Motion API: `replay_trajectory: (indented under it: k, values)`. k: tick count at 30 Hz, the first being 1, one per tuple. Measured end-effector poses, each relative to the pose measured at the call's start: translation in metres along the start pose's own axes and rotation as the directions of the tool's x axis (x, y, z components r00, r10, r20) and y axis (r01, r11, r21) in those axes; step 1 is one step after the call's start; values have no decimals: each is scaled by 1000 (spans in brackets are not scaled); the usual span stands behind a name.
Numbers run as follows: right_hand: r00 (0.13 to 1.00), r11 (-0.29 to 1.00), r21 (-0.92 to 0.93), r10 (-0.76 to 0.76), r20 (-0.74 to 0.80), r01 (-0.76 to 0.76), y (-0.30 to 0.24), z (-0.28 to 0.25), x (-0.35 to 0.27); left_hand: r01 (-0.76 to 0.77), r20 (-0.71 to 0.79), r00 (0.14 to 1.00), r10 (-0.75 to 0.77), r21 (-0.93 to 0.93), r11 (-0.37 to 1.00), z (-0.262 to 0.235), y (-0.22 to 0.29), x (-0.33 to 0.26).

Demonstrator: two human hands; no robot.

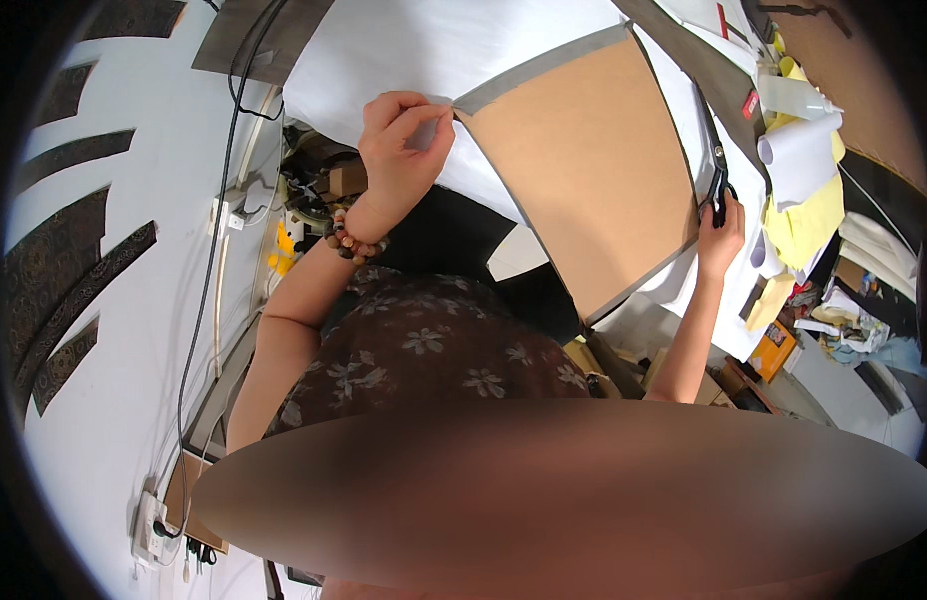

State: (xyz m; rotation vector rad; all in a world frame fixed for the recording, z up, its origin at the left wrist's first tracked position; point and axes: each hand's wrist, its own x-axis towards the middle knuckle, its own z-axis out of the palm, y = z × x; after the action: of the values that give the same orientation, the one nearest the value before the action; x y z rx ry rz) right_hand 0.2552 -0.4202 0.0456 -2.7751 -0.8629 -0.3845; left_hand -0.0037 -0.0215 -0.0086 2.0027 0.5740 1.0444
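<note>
Our left hand [407, 145] pinched at brown card panel [588, 165] corner; right hand [720, 242] gripping black scissors [718, 155] near white table's [383, 50] right edge; grey edging [543, 66] on, trimming seemingly unfinished.

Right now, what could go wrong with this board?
1. The scissors in the right hand sit close to the board's right edge; a slip could nick it.
2. The left hand is at the grey strip's left end; a tug might skew it.
3. The board's near corner seems to overhang the white surface, so a bump could shift it.
</note>
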Motion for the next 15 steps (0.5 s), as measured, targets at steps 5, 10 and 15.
replay_trajectory:
  k: [5,10,15]
  values:
    - [993,995,-71,-56,101,64,31,-3,12,40,18,999,-39,-47,998,-5,5,3]
    - [966,969,43,-240,-101,245,-113,-19,58,96,-3,995,-98,-183,978,-13,17,-6]
    - [897,752,655,-339,285,76,-274,35,60,94,110,991,-72,-216,972,-8,23,-34]
